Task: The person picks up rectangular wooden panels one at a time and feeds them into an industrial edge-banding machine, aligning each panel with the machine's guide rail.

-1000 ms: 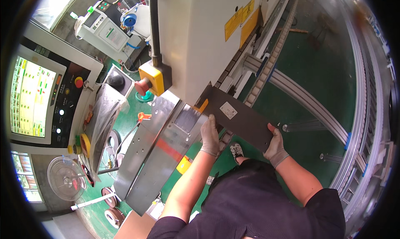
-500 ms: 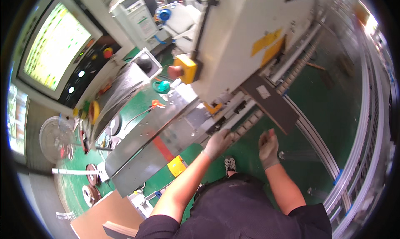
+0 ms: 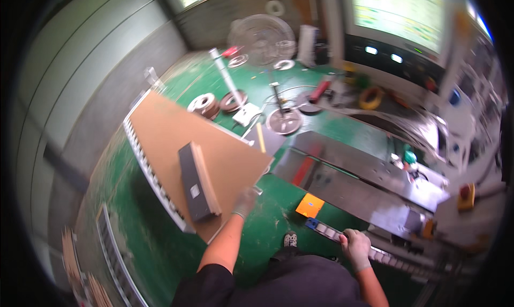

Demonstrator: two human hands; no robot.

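My left hand, in a pale glove and smeared by motion, is over the near right edge of a brown board surface. On that surface lies a short stack of narrow panels, the dark face of one showing a white label; the hand is right of the stack, apart from it. My right hand, also gloved, is curled closed over the roller rail along the machine's near side. Nothing sticks out of its fingers. Whether it touches the rail I cannot tell.
A metal machine bed with a yellow box at its corner stands right of centre. Behind are a standing fan, brown tape rolls and a lit screen. A metal-framed rack stands at lower left.
My view has swung left, bringing the board and panel stack into sight. The left hand has left the machine's rail for the board's edge; the right hand is now over the rail. The labelled dark panel at the machine is out of view.
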